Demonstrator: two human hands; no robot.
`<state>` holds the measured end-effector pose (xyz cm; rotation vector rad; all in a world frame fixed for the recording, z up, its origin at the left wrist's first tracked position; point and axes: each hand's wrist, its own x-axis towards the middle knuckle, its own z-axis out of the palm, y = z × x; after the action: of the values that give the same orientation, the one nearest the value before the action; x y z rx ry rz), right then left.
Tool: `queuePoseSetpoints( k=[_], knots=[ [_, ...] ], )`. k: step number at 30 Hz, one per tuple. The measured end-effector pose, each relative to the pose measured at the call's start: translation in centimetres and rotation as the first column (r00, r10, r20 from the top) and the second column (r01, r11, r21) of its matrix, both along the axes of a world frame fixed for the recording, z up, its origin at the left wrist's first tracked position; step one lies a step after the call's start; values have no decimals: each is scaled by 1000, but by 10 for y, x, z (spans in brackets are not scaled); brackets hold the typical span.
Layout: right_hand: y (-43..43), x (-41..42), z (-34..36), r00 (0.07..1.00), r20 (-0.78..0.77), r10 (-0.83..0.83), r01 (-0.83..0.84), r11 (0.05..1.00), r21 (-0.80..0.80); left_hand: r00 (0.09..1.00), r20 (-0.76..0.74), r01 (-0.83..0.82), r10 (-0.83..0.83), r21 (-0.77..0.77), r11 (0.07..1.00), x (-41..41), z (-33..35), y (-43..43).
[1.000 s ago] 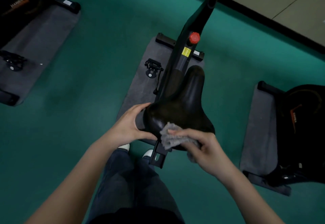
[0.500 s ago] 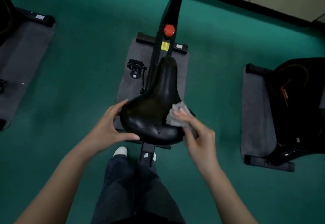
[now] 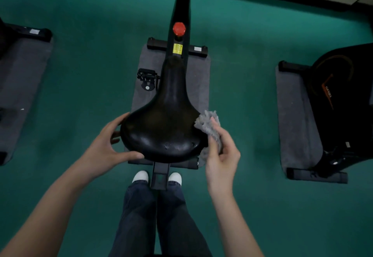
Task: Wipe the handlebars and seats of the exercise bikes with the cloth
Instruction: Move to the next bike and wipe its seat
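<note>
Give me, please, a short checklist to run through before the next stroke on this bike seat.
1. Grip on the cloth: ok, the right hand holds it.
2. Contact with the seat: ok, the cloth meets its right edge.
3. Steadying: ok, the left hand grips the seat's left rear edge.
4. Wiping of the seat's nose: cannot tell.
5. View of the handlebars: not ok, out of frame.
</note>
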<state>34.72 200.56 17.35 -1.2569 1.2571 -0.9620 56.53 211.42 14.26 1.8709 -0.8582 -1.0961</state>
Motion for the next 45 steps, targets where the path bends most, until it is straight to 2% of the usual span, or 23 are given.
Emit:
queuePoseSetpoints(
  k=[3,7,10,13,16,19,24,29,33,35,37,40,43,45],
  knots=[
    [26,-2,7,999,42,26,-25,1000,-17,1000,-23,1,-1,2,1000,0,0,0],
    [-8,-11,-11,958,45,-283,281,959,48,1000,7,22,-22,1,1000,0,0,-1],
    [-31,-2,-24,958,41,-283,277,954,118,999,35,38,-37,-31,999,1,2,-3],
    [-24,9,-37,927,157,-342,301,924,235,994,84,72,-66,-72,995,1,4,-4],
    [0,13,-45,802,314,-507,381,841,384,986,116,131,-120,-95,987,6,5,-7],
    [27,28,-43,641,388,-662,461,736,495,975,113,204,-192,-108,973,17,2,-11],
    [54,70,-38,363,312,-878,691,478,543,949,106,310,-296,-151,939,33,-6,-11],
    [98,124,-32,257,273,-927,797,363,482,939,135,340,-316,-225,913,35,-15,-13],
    [145,149,-33,324,244,-914,760,405,508,939,140,338,-314,-215,916,36,-18,-10],
    [145,128,-33,347,143,-927,864,375,337,940,124,338,-318,-212,917,37,-17,-10],
    [124,94,-26,393,69,-917,914,397,80,938,116,343,-326,-205,917,37,-16,-10],
    [68,58,-10,560,-37,-828,809,556,-193,940,112,340,-323,-206,918,38,-16,-11],
    [35,60,-4,759,-183,-625,567,772,-287,940,112,338,-321,-197,920,39,-19,-11],
    [45,72,-9,776,-277,-567,466,811,-354,943,110,331,-314,-196,923,39,-20,-11]
  ],
)
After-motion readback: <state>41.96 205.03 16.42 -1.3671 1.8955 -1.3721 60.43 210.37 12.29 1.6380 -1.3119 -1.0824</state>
